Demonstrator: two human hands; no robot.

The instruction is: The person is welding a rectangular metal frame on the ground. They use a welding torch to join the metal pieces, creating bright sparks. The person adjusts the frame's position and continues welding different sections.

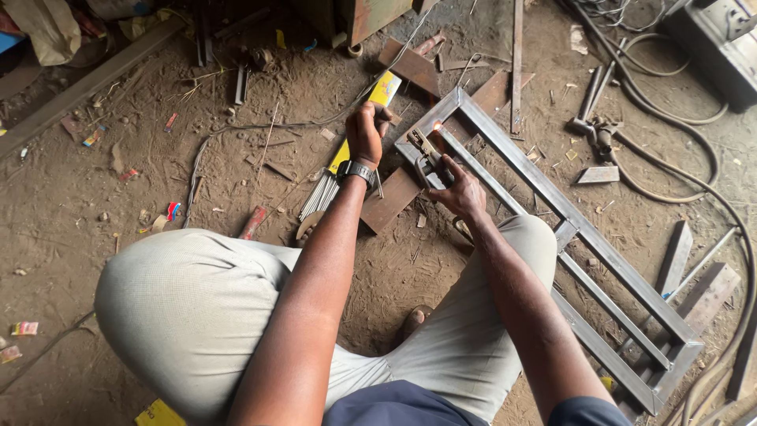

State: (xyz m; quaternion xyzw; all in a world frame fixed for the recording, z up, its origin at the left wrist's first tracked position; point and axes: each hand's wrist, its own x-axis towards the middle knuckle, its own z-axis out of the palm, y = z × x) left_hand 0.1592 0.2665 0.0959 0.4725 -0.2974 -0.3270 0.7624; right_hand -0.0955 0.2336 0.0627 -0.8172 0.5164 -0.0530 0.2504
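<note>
Welding a corner of the steel frame lying on the dirt floor. Right hand closed around the electrode holder; left hand fisted, contents unclear. Best kept steady, tip at the glowing joint.

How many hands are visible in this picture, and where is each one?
2. The left hand grips a welding holder beside the frame corner, where a spark glows. The right hand rests on a clamp on the frame.
</note>
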